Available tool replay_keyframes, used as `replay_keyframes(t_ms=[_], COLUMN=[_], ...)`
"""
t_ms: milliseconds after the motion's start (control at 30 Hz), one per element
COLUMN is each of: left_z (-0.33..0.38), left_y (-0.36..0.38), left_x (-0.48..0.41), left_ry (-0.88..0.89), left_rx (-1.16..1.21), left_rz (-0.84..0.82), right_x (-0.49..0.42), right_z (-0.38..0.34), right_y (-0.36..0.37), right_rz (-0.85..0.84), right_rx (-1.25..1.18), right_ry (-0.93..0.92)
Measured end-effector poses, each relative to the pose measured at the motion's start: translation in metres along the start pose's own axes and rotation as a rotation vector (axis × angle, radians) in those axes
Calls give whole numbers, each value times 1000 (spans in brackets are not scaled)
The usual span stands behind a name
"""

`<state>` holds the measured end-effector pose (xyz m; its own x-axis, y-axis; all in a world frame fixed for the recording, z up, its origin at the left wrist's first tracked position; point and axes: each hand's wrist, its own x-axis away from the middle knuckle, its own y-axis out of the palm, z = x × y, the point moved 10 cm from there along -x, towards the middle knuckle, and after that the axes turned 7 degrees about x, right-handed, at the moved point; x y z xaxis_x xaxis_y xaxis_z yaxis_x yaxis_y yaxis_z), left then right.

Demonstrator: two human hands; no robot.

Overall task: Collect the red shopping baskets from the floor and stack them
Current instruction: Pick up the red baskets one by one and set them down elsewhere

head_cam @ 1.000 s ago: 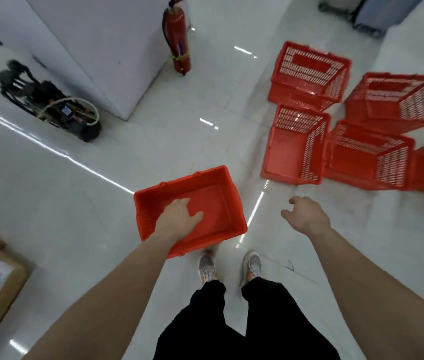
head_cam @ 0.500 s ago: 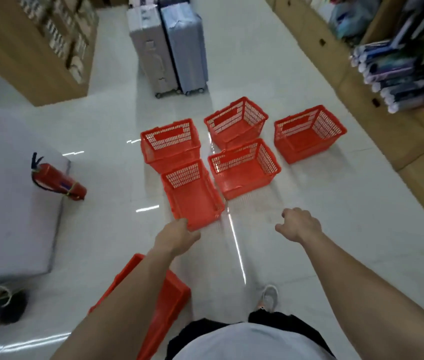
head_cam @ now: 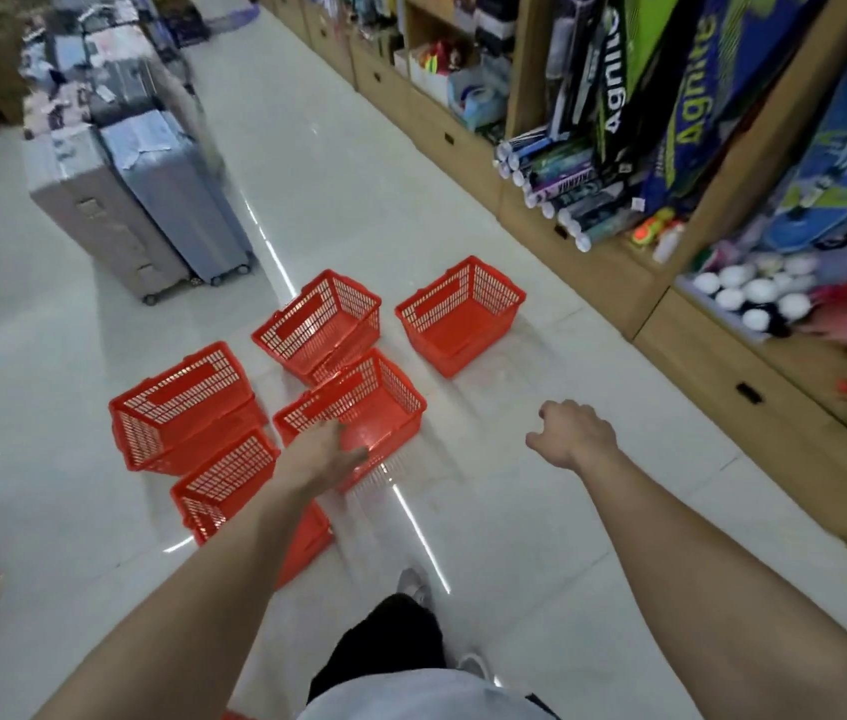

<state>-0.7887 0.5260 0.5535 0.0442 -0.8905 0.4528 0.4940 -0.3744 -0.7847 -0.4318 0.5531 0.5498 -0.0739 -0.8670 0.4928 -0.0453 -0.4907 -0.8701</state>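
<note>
Reaching forward over the white floor (head_cam: 489, 210), the left hand (head_cam: 325, 457) is spread flat with its fingers extended, overlapping the near edge of the middle basket (head_cam: 374, 402); whether the palm actually touches the rim cannot be told, and it grips nothing. The right hand (head_cam: 569, 433) hangs in the air at about 3 o'clock of that basket, well apart from it, fingers curled loosely inward and empty.

Five red mesh baskets sit on the floor in a loose cluster ahead of the person. The middle basket stands upright at the centre. At its 12 o'clock, touching or nearly touching it, is the far middle basket (head_cam: 320, 324), upright. At 1 o'clock, set apart from the rest, stands the right basket (head_cam: 460, 317). At 9 o'clock is the left basket (head_cam: 182, 402), upright with its long side facing the camera. At 7 o'clock, just beside the left one, the near basket (head_cam: 229, 485) is partly hidden under the left forearm.

Two suitcases (head_cam: 151, 200) stand on wheels at 11 o'clock of the cluster, a grey one and a blue one side by side. Wooden shelving (head_cam: 593, 241) runs along the right side at 2 to 3 o'clock, stocked with racket packaging and balls. One shoe (head_cam: 413, 584) shows at 6 o'clock below the baskets, above dark trousers.
</note>
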Motion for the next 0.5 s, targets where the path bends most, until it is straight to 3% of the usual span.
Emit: replay_keyframes(t_ms=[300,500], left_z=[71,92], left_y=[-13,-44], left_x=[-185,-305], left_ry=[81,28], left_rx=[10,43], left_rz=[-30,-101], right_x=[-149,-255], right_z=[39,32], right_y=[-61,-122], right_rz=[-67,-108], right_rx=[91,132], right_ry=[75,89])
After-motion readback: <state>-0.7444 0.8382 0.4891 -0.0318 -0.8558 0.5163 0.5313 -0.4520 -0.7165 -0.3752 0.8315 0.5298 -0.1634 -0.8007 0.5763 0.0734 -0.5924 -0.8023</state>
